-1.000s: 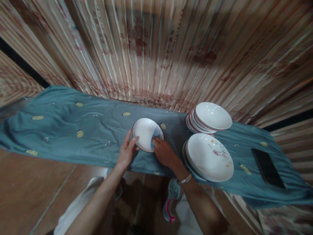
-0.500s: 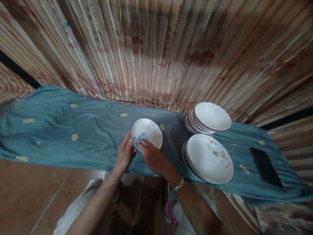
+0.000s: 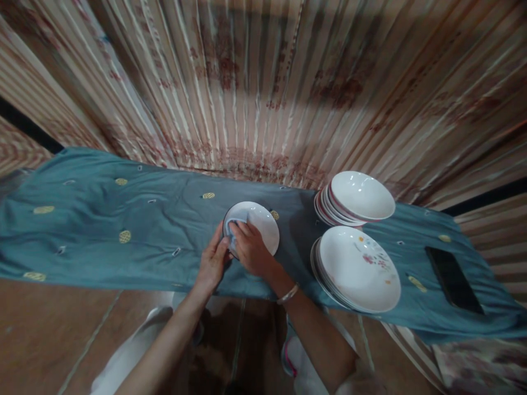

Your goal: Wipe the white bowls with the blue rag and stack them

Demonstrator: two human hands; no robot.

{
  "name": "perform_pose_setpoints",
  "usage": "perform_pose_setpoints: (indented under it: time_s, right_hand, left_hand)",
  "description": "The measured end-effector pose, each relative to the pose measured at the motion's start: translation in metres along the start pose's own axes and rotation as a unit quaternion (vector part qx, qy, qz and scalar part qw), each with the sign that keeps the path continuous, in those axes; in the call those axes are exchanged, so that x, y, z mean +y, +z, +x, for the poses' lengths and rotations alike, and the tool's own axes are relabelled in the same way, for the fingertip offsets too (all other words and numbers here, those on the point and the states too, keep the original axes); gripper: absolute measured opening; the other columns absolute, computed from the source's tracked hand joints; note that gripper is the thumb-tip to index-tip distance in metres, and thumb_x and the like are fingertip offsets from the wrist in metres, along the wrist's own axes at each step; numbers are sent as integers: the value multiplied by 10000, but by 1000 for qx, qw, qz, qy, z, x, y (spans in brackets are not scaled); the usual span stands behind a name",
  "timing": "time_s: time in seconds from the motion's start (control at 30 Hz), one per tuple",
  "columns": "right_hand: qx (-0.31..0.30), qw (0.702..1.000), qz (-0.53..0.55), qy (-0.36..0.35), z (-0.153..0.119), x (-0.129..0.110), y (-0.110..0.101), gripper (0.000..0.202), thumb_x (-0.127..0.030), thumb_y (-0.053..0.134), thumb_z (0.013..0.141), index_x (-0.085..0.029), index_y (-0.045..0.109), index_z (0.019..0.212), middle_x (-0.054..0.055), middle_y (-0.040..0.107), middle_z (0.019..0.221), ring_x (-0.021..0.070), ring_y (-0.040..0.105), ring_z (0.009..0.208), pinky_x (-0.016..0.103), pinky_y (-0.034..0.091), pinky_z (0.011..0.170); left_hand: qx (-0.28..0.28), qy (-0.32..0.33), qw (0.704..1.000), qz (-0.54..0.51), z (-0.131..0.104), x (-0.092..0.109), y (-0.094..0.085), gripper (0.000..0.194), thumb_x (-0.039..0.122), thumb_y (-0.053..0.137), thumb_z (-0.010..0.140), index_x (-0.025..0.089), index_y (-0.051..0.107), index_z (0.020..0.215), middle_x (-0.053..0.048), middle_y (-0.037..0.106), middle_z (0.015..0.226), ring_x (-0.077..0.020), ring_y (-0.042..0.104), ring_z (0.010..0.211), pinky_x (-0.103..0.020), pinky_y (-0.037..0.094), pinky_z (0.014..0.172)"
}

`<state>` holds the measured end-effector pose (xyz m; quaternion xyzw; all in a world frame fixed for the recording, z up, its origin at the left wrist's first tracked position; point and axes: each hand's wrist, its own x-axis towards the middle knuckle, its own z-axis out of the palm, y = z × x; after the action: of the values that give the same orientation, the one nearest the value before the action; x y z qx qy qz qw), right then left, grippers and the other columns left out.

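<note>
A small white plate [image 3: 267, 229] with a dark rim is in front of me, over the teal cloth. My left hand [image 3: 213, 258] grips its left edge, thumb on the rim and fingers curled beneath. A light blue cloth [image 3: 239, 218] lies bunched against the plate's inner left side. Pressing it there is my right hand [image 3: 253, 249], its fingers closed over the cloth. Part of the cloth is hidden under those fingers.
Right of the plate, a stack of white bowls [image 3: 362, 196] stands behind a stack of floral plates [image 3: 358, 269]. A black phone [image 3: 453, 280] lies farther right. The teal tablecloth [image 3: 90, 219] covers the long table, with a pleated curtain [image 3: 247, 99] behind it.
My right hand and the cloth have shifted up across the plate, toward its far left side. My left hand keeps its hold on the rim. The whole view has moved slightly.
</note>
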<state>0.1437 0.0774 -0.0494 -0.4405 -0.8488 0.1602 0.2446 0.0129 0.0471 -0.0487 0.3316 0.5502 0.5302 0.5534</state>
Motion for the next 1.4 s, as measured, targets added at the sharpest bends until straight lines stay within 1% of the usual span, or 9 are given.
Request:
perform_pose_setpoints:
  time_s: [0.13,0.23,0.4,0.53,0.7,0.87,1.13,1.27,1.4]
  right_hand:
    - [-5,997,-57,49,5,8,-2,473,-192,369,967,-133,406,1435,147,470,1420,315,332,1378,497,309,1109]
    - [-8,993,-94,74,7,18,-4,468,-198,363,976,-148,405,1439,146,471,1428,324,307,1400,513,268,1122]
    - [-10,985,-133,111,1,30,-12,471,-190,371,971,-134,413,1437,153,490,1421,313,332,1388,530,255,1134]
    - [-18,981,-138,138,-11,33,-18,465,-172,374,963,-79,438,1414,192,520,1383,302,383,1352,520,321,1115]
    - [-39,984,-134,115,-26,35,-23,452,-132,390,939,-17,469,1369,235,550,1325,285,457,1276,494,408,1069]
    - [-81,981,-142,100,-36,25,-29,435,-110,397,917,17,511,1317,252,570,1295,284,518,1205,472,440,1045]
    - [-159,976,-131,76,-41,-9,-48,360,-95,413,917,-30,597,1220,213,623,1216,266,575,1120,414,487,993]
    - [-144,985,-79,45,-41,-20,-51,360,-86,429,911,-57,601,1226,192,638,1179,252,584,1119,403,484,1010]
    - [-110,994,0,16,-40,-21,-44,416,-61,406,902,-79,552,1291,176,599,1269,228,524,1229,406,441,1080]
  left_hand:
    - [-3,-21,1000,-2,-4,4,4,826,531,759,667,239,514,1399,-21,713,984,-89,604,676,-180,501,598]
    - [-1,-37,999,-12,-6,5,6,873,544,780,628,239,511,1401,-8,704,938,-73,580,645,-163,484,568]
    - [6,-49,998,-36,-7,5,8,931,543,807,591,233,495,1411,-31,685,1096,-72,603,719,-164,506,632]
    - [2,-43,998,-41,-7,4,9,871,526,799,619,259,513,1398,-44,653,1224,-98,633,804,-184,523,684]
    - [3,-33,999,-40,-6,1,8,855,525,798,621,262,526,1388,-38,667,1189,-94,626,779,-180,519,663]
    - [2,-32,999,-21,-6,2,8,878,548,782,631,243,503,1406,-24,698,1031,-83,601,702,-168,493,603]
    - [3,-25,999,-23,-6,3,10,877,547,770,645,234,493,1416,-33,683,1118,-105,605,764,-188,512,648]
    - [7,-23,999,-24,-4,2,10,859,530,760,666,207,494,1416,-39,684,1094,-93,589,714,-189,508,630]
    - [-6,-14,1000,-26,-4,0,8,849,526,746,687,200,481,1424,-39,698,1039,-103,610,719,-204,515,647]
